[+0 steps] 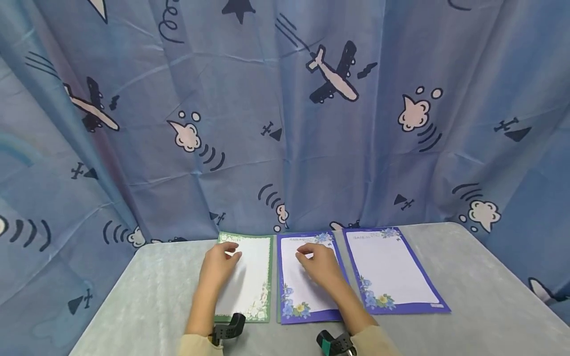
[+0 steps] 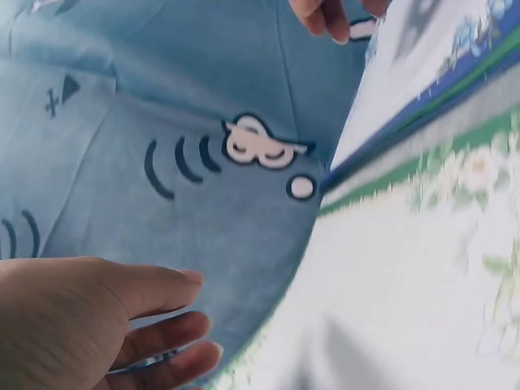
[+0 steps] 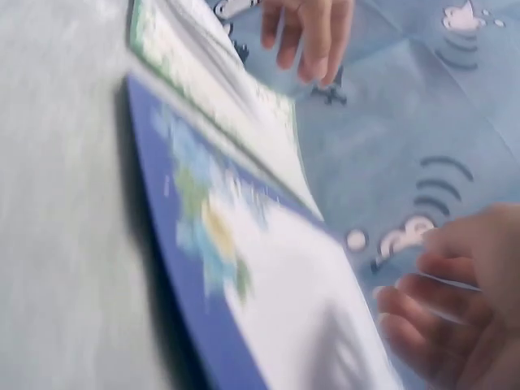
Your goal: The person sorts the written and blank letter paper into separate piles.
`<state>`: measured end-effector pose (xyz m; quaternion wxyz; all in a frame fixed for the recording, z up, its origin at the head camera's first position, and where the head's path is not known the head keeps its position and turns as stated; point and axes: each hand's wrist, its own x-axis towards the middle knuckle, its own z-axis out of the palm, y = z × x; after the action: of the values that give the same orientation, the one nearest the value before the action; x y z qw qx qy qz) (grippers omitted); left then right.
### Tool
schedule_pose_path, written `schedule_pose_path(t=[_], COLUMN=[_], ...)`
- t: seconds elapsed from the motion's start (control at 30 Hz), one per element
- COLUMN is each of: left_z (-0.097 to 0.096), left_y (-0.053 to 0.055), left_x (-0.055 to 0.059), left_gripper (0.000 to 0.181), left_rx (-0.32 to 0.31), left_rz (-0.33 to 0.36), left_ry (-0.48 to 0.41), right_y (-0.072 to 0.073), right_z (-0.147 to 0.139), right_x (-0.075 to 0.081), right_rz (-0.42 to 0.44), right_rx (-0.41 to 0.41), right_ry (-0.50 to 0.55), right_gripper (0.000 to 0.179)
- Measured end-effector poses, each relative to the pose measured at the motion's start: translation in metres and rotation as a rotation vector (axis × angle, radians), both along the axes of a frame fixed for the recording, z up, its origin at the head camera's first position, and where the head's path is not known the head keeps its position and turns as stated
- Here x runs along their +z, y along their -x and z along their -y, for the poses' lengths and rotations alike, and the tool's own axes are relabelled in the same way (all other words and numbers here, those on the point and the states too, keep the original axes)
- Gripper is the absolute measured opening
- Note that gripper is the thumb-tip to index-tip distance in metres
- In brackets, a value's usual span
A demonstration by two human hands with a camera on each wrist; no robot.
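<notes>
1. The middle purple-bordered sheet [image 1: 299, 284] lies flat on the worktop [image 1: 156, 296], between the two other sheets. Blue flowers mark its upper right corner; blue and yellow flowers mark its lower left.
2. A green edge [image 1: 278, 316] shows beneath the left side of the middle sheet.
3. The green-bordered sheet [image 1: 250, 282] lies just to the left, across a narrow strip of worktop. Pale flowers line its border.
4. The right purple-bordered sheet [image 1: 389, 269] lies to the right, set at an angle, with the same floral pattern as the middle sheet.
5. The left hand [image 1: 219, 264] is positioned over the left part of the green-bordered sheet. Its fingers are loosely bent and grasp nothing.
6. The right hand [image 1: 320, 264] is positioned over the middle sheet. Its fingers are relaxed, bent inward and free of any load.
7. A black band [image 1: 229, 329] is fitted at the left wrist, next to a beige sleeve [image 1: 200, 346].
8. A blue curtain [image 1: 249, 123] printed with planes and clouds hangs behind the worktop.
</notes>
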<state>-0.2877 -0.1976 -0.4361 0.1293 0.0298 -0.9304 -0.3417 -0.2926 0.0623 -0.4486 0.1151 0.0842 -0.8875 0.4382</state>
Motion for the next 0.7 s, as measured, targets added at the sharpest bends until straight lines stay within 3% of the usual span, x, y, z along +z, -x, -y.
schedule_pose_path(t=[0.2, 0.47, 0.6, 0.7], left_z=[-0.025, -0.058, -0.069, -0.078], left_y=[-0.001, 0.002, 0.001, -0.001], left_x=[0.003, -0.023, -0.031, -0.034], left_gripper=[0.022, 0.020, 0.021, 0.021], left_rx=[-0.087, -0.191, -0.206, -0.184], left_rz=[-0.068, -0.011, 0.001, 0.005], left_ry=[0.040, -0.056, -0.113, -0.144], right_y=[-0.002, -0.009, -0.011, -0.011], right_z=[-0.029, -0.068, -0.079, -0.082], right_x=[-0.004, -0.014, -0.024, -0.032], right_rz=[-0.045, -0.004, -0.013, -0.032], right_rx=[-0.087, -0.134, -0.170, -0.204], right_ry=[-0.003, -0.019, -0.021, -0.016], right_gripper=[0.014, 0.021, 0.026, 0.029])
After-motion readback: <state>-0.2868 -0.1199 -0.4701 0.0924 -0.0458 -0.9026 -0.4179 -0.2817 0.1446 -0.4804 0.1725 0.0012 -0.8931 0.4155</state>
